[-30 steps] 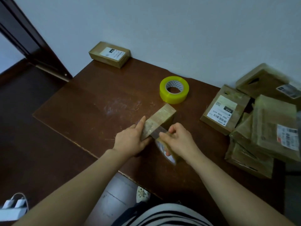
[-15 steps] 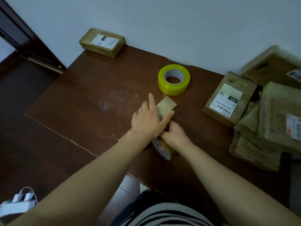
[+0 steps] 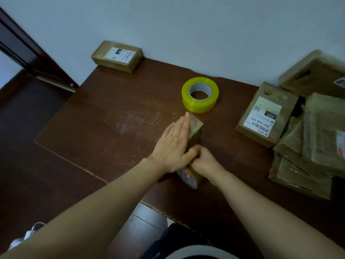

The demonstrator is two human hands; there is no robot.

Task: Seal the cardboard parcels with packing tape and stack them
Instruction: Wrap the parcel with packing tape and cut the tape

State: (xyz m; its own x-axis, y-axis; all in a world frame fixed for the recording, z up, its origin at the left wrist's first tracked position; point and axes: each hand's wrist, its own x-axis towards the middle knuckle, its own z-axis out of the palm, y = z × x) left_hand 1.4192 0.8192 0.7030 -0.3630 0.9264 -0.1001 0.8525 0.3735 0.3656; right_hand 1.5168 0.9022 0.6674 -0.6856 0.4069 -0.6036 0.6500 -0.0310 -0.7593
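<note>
A small cardboard parcel (image 3: 196, 128) lies on the brown table (image 3: 112, 128) in front of me. My left hand (image 3: 173, 144) lies flat along the parcel's top with straight fingers that reach its far end. My right hand (image 3: 203, 161) grips a second roll of tape (image 3: 190, 177) at the parcel's near end, fingers curled round it. A yellow roll of packing tape (image 3: 200, 94) lies flat just beyond the parcel.
One labelled parcel (image 3: 116, 56) sits at the far left corner against the wall. A loose heap of parcels (image 3: 308, 137) fills the right side, with a labelled one (image 3: 265, 114) nearest. The table's front edge runs diagonally below my arms.
My left hand moved from the parcel's left side onto its top and slid forward to the far end. My right hand stayed at the near end with the roll.
</note>
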